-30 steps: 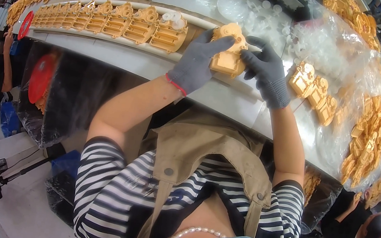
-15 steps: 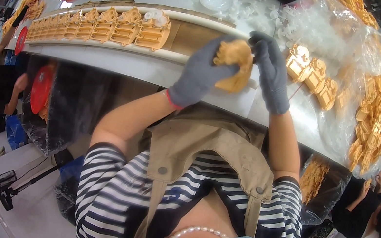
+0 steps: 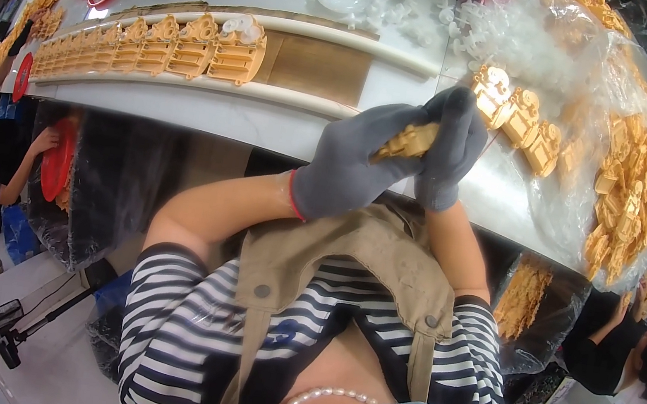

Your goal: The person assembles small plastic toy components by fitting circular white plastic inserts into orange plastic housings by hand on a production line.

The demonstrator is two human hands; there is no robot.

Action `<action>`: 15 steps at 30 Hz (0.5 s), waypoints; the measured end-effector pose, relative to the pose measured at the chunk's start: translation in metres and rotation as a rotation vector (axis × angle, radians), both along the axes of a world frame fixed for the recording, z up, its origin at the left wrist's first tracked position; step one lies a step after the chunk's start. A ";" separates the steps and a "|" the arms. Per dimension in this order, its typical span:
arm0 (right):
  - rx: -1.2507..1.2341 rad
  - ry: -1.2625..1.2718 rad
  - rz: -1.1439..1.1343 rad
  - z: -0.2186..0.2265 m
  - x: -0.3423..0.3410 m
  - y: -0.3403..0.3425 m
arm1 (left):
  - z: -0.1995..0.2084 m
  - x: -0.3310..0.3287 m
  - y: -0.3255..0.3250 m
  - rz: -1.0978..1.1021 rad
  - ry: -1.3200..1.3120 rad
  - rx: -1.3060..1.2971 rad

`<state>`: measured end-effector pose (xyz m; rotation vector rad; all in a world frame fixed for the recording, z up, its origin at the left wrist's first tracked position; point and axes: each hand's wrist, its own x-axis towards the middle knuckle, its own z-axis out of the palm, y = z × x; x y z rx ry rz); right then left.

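Think of a clock with its middle at the gloves and 12 straight away from the body. Right at that middle, up off the white table (image 3: 285, 125), see 1 orange part (image 3: 409, 142). Seems to lie on a slant, from about 8 to about 2. Cannot tell the full long way of it, being half hidden in the gloves. Held by the left hand (image 3: 355, 161), curled snugly round the 8 end. Met at the 2 end by the right hand (image 3: 452, 150), narrow, up on edge and pointing to about 12. Cannot tell if pinching there or just touching. Looks more deeply tucked into the left hand. Just past the right hand, see 3 shiny orange parts (image 3: 520, 121), in a slanting line from 2 down toward 3. At 10, nearer to the left hand, see a long row of orange parts (image 3: 159, 44), running from near 9 to near 3. On the close end of it, spot white bits (image 3: 243, 25). Between that end and the gloves, see brown board (image 3: 318, 67). At 3, well apart, see a big orange heap (image 3: 625, 201) by clear plastic (image 3: 600, 84).
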<state>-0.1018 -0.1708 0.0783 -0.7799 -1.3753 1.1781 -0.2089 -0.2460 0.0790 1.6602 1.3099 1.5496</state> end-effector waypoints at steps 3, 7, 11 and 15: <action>-0.016 0.027 -0.031 0.000 0.002 0.000 | -0.001 0.000 0.001 0.006 -0.005 0.065; -0.127 -0.127 0.049 -0.006 0.005 0.008 | -0.006 -0.005 0.002 -0.017 0.061 0.026; -0.086 -0.119 -0.026 -0.002 -0.003 0.006 | -0.006 -0.010 0.006 -0.034 0.038 -0.017; -0.036 0.019 -0.076 0.002 -0.001 0.008 | -0.001 -0.007 0.006 0.015 0.008 -0.018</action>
